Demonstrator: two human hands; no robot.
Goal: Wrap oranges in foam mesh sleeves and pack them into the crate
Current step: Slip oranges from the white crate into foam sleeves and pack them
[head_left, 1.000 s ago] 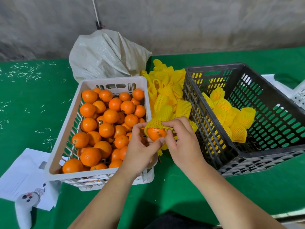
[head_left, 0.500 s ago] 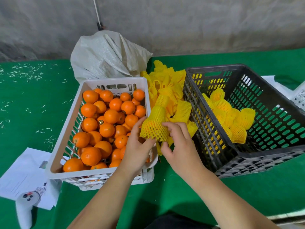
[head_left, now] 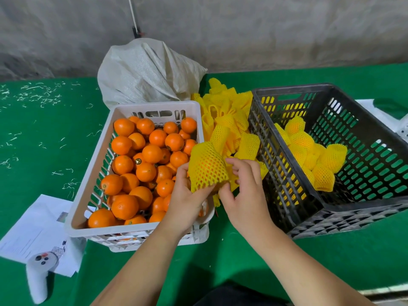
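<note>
Nearest me, my left hand (head_left: 187, 199) cups the wrapped orange (head_left: 206, 170) from below, thumb and fingers curled round its lower side. The yellow foam mesh sleeve covers it fully, orange skin showing only through the holes. My right hand (head_left: 245, 195) sits just beside it on the right, fingers bent, its thumb against the sleeve's lower edge; whether it truly pinches the mesh I cannot tell, since the fingertips are half hidden. The orange is held in the air over the near right corner of the white basket (head_left: 88, 204), which is full of bare oranges (head_left: 141, 160). To my left a white controller (head_left: 38, 277) lies on some paper sheets (head_left: 35, 230). Between the basket and the black crate (head_left: 309, 208) lies a heap of loose sleeves (head_left: 229, 120). Several wrapped oranges (head_left: 313, 155) rest inside the crate. Farthest back, a pale woven sack (head_left: 145, 71) slumps on the green table (head_left: 44, 129) against the wall.
</note>
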